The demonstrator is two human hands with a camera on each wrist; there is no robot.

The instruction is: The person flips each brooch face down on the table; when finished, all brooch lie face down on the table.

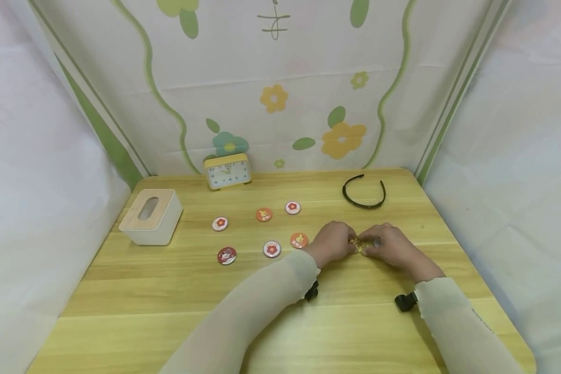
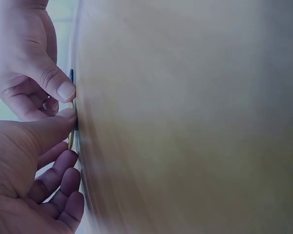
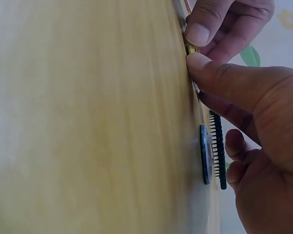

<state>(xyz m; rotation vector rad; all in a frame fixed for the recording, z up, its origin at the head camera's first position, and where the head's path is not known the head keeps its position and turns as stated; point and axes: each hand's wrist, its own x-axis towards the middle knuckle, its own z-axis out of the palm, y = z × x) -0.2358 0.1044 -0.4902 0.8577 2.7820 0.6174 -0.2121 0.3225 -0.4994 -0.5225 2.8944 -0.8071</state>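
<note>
A small, flat yellow patterned piece point(image 1: 358, 245) is pinched between both hands at the right of the table; fingers cover much of it, so its kind is unclear. My left hand point(image 1: 334, 241) holds its left side and my right hand point(image 1: 392, 245) its right side. From the left wrist, the yellow piece point(image 2: 71, 139) appears edge-on, with the left hand point(image 2: 34, 165) below and the right hand point(image 2: 31, 63) above. A dark-rimmed round badge point(image 3: 205, 153) lies beside the right hand point(image 3: 268, 112). Just left of the left hand is an orange badge point(image 1: 298, 240).
Several round badges, including a red one point(image 1: 226, 255) and a white one with a flower point(image 1: 272, 249), lie mid-table. Behind the hands lies a black toothed headband point(image 1: 363, 204). A yellow clock point(image 1: 228, 171) and a tissue box point(image 1: 154, 218) stand at back left.
</note>
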